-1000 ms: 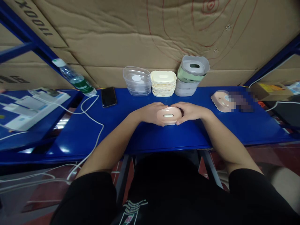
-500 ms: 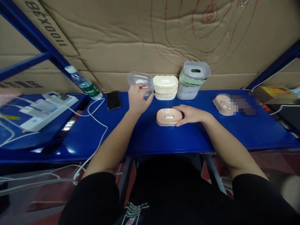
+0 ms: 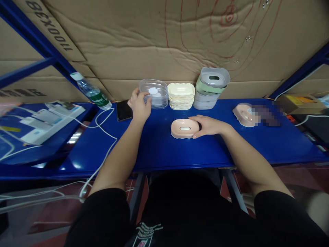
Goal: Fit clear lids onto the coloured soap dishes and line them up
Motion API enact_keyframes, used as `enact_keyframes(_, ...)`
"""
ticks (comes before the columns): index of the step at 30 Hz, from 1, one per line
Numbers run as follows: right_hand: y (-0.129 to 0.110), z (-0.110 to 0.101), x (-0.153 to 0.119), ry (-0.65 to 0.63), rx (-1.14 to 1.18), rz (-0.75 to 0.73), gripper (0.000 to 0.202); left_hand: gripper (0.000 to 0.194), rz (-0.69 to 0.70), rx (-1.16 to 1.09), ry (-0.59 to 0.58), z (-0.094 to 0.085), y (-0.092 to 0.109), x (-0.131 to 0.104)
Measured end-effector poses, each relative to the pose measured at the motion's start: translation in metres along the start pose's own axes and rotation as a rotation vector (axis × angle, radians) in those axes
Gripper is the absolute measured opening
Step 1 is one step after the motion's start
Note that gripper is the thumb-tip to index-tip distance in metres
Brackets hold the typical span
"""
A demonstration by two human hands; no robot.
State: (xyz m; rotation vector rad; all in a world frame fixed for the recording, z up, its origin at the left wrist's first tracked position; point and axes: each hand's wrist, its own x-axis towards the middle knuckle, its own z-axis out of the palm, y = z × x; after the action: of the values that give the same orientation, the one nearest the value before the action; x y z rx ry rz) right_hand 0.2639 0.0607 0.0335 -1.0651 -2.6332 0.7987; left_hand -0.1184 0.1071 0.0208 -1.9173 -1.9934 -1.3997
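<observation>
My left hand point(image 3: 141, 104) is at the left side of a stack of clear plastic lids point(image 3: 159, 96), fingers apart and touching its edge. A white round sticker shows on the top lid. My right hand point(image 3: 207, 126) grips the right end of a pink oval dish point(image 3: 181, 132) lying on the blue table. A white oval piece point(image 3: 185, 128) sits in the dish. Right of the lids stands a stack of cream trays point(image 3: 181, 97), and beside it a taller stack of grey and green boxes point(image 3: 212, 87).
A black phone point(image 3: 124, 111) and a water bottle point(image 3: 95, 96) are at the left, near a white cable and a power strip point(image 3: 52, 125). Another pink dish point(image 3: 244, 115) lies at the right. Cardboard point(image 3: 128, 44) walls the back.
My left hand has moved left, from over the front of the clear lids to their left edge. My right hand stays on the pink dish.
</observation>
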Motion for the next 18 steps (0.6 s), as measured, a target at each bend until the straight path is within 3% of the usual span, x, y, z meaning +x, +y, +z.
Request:
enact_keyframes(8, 0.003, 0.001, 0.000, 0.006, -0.014, 0.010, 0.122, 0.030, -0.041, -0.011, -0.034, -0.003, 0.005, 0.003)
enact_keyframes(11, 0.003, 0.001, 0.000, 0.002, -0.012, 0.016, 0.120, 0.038, -0.004, 0.037, -0.036, -0.002, 0.003, 0.003)
enact_keyframes(18, 0.005, 0.002, -0.001, 0.011, -0.020, 0.008, 0.119, 0.033, 0.098, -0.017, 0.000, 0.002, -0.011, 0.006)
